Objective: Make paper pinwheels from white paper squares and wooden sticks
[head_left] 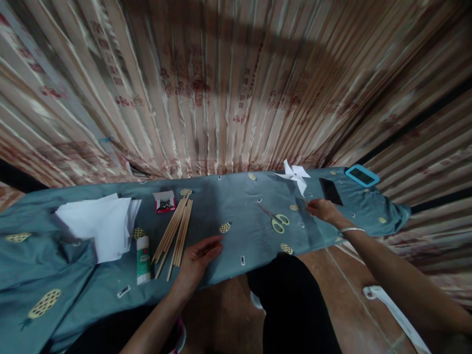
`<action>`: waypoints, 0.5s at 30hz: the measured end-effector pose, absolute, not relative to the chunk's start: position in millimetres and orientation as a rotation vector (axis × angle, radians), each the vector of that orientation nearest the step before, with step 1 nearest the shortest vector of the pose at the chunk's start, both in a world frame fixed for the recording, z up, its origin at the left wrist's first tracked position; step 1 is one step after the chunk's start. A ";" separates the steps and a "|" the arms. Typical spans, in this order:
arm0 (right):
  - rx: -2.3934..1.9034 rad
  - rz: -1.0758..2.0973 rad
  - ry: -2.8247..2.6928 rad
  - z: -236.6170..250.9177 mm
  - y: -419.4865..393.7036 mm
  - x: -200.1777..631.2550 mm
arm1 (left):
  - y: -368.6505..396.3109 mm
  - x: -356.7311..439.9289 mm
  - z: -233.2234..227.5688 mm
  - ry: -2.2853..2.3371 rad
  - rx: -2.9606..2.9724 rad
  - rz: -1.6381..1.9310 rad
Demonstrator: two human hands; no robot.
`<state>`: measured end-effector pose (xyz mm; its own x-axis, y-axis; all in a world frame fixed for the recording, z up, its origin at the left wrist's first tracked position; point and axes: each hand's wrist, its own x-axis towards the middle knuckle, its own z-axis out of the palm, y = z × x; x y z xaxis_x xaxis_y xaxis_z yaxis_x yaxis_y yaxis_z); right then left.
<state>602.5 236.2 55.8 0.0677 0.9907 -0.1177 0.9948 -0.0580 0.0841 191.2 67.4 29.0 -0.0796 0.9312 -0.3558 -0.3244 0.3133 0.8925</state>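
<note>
A white paper pinwheel [294, 173] is at the far right part of the table. My right hand [324, 210] pinches its wooden stick near the lower end, just left of a dark phone [331, 191]. My left hand [197, 259] rests at the near edge of the cloth, fingers loosely bent and apart, with nothing in it. Close beside it on the left lie several wooden sticks [177, 226]. Between my hands, scissors [278, 221] with pale green handles lie on the cloth, blades pointing away to the left.
On the left is a stack of white paper sheets [98, 223]. A green and white glue stick [143, 260] stands near it, and a small red box [164, 202] holds dark metal pieces. A blue-framed device [362, 175] lies at the far right. Curtains [221, 98] hang behind the table.
</note>
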 end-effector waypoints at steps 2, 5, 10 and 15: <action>2.176 -0.002 1.992 52.3 243.5 607.8 | 67.2 191.7 28.7 1.207 0.660 1.173; 2.168 0.046 1.937 48.4 251.1 615.5 | 67.1 191.9 26.5 1.202 0.663 1.169; 2.162 0.086 1.889 45.0 256.6 629.2 | 65.2 190.4 24.3 1.186 0.687 1.152; 2.167 0.110 1.864 43.8 261.6 641.4 | 62.5 189.7 25.3 1.186 0.671 1.149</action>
<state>641.4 261.6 43.8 0.1646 0.9786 -0.1237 0.9572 -0.1282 0.2597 189.7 62.5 25.3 -0.0384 0.9333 -0.3571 -0.3268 0.3260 0.8871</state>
